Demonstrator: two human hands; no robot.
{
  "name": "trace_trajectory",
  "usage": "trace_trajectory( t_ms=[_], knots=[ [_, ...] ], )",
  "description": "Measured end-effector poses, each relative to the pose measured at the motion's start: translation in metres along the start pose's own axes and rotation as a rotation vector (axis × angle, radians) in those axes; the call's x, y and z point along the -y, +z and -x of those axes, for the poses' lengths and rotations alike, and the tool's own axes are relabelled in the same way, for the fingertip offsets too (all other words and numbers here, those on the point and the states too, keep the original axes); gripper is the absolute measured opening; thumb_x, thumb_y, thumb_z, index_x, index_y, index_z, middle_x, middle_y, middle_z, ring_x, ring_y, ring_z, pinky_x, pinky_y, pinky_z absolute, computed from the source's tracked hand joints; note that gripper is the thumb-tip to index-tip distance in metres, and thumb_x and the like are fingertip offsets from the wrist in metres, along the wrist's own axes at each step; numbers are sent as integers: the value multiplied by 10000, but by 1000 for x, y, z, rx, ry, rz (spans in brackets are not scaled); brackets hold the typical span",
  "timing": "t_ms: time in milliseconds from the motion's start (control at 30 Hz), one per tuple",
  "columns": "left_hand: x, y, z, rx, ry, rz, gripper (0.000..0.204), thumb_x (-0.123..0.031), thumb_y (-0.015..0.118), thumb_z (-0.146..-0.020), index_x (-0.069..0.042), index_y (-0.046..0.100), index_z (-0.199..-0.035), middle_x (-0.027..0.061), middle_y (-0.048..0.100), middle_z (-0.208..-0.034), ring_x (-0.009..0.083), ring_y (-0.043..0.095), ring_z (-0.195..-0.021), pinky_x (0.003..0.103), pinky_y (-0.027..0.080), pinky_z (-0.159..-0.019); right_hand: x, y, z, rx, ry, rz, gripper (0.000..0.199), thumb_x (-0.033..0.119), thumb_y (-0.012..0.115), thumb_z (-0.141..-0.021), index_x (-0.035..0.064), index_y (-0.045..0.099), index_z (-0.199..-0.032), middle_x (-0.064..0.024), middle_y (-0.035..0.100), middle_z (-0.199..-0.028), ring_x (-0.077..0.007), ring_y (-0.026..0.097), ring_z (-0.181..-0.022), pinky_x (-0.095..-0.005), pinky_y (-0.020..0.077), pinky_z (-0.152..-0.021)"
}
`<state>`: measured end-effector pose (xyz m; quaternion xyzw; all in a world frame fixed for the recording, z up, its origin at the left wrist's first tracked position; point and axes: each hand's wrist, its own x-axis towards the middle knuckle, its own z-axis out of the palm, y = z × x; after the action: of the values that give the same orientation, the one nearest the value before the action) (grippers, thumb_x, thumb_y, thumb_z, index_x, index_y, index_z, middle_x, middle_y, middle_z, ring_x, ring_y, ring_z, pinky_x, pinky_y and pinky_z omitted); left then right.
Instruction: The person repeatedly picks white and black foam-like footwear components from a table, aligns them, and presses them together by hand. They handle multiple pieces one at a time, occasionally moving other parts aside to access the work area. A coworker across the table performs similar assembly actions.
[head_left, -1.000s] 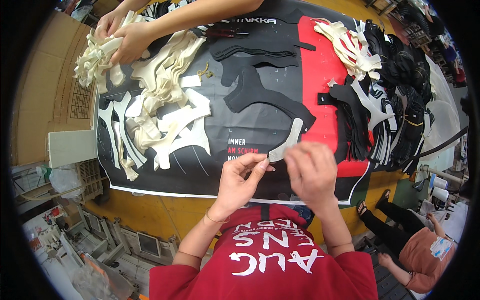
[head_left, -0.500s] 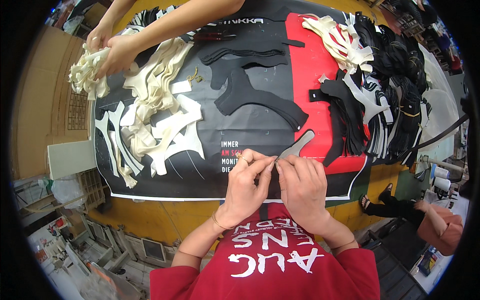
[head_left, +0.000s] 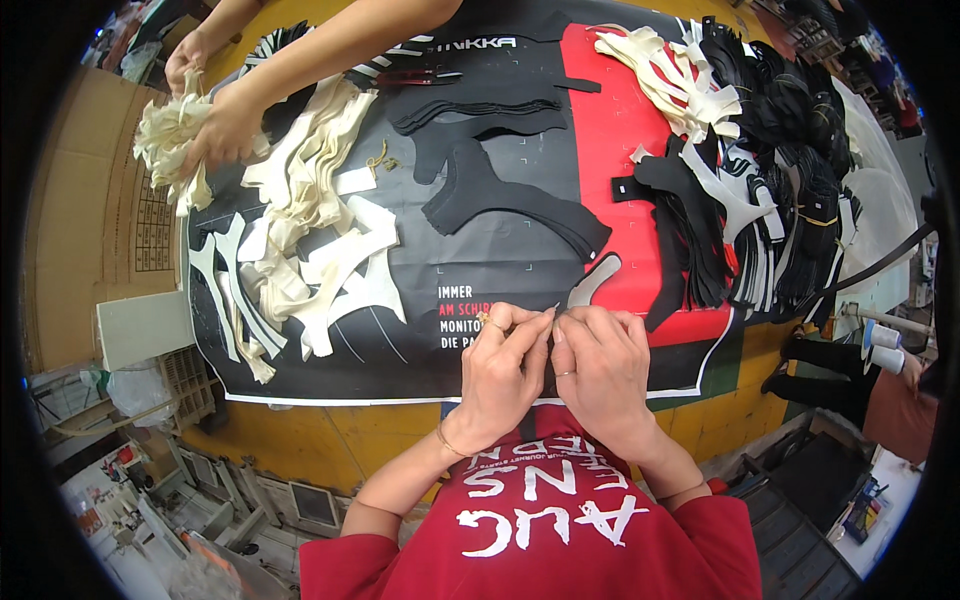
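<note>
Head view, sheet: the broad black-and-red printed sheet with a white edge (head_left: 410,240) lies under the cut pieces; a tug on it could slide them together.
Cream heap: the tangled heap of soft cream fabric cut-outs (head_left: 300,180) sprawls at left; a co-worker's hand (head_left: 225,125) and forearm reach beside it and could drag layers askew.
Black stack: the fanned stack of curved black fabric pieces (head_left: 500,195) points its lower tip toward the work; a careless sweep might knock it out of line.
Hands: left hand (head_left: 505,370) and right hand (head_left: 605,365) meet over the sheet's near edge; crowding could hide a mistake.
Strip: the slender curved pale-grey strip with a dark rim (head_left: 595,280) slants up and right from the right fingertips, lower end hidden; uneven pulling could crease or stretch it.
Fingertips: both thumb-and-forefinger pairs are pinched together, the right apparently on the strip; what the left has hold of, I cannot tell. Slack pressure could let it slip.
</note>
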<state>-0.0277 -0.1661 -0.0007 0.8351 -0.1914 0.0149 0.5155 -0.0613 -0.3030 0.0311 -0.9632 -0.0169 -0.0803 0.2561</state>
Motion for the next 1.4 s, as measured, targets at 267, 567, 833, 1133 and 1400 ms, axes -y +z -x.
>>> trace_trajectory(
  t_ms=[267, 567, 833, 1133, 1400],
  knots=[
    [5, 0, 0, 1, -148, 131, 137, -7, 699, -898, 6, 749, -1025, 71, 601, -866, 129, 571, -621, 259, 453, -530, -12, 13, -5, -143, -45, -11, 62, 103, 696, -828, 49, 686, -858, -32, 676, -839, -226, 647, -762, -392, 450, -823],
    [14, -8, 3, 36, -328, 294, 89, 12, 670, -930, 29, 735, -989, 48, 601, -896, 73, 567, -746, 199, 459, -590, -34, 17, -2, -87, -57, -345, 61, 51, 679, -778, 32, 652, -829, -63, 691, -860, -258, 640, -790, -369, 467, -772],
    [20, -9, 4, 102, -444, 556, 104, -9, 613, -982, 56, 692, -1002, 52, 597, -970, 89, 585, -783, 210, 484, -658, -52, 8, -8, 91, -129, -438, 104, 111, 633, -833, 27, 655, -892, -86, 677, -869, -271, 618, -848, -359, 466, -793],
    [30, -8, 4, 120, -535, 679, 118, -35, 556, -1013, 55, 631, -1032, 68, 621, -980, 105, 666, -866, 243, 547, -734, -47, 33, -17, -130, 18, -371, 185, 190, 680, -898, 39, 688, -1004, -97, 661, -1102, -291, 599, -1053, -413, 412, -974],
    [27, -8, -4, 113, -586, 303, 201, -120, 713, -950, 69, 668, -1002, 101, 718, -770, 89, 676, -666, 238, 519, -569, -49, 54, -20, -55, -143, -179, 160, 218, 713, -893, 76, 655, -936, -59, 645, -1051, -291, 569, -1147, -474, 335, -1039]
  ],
)
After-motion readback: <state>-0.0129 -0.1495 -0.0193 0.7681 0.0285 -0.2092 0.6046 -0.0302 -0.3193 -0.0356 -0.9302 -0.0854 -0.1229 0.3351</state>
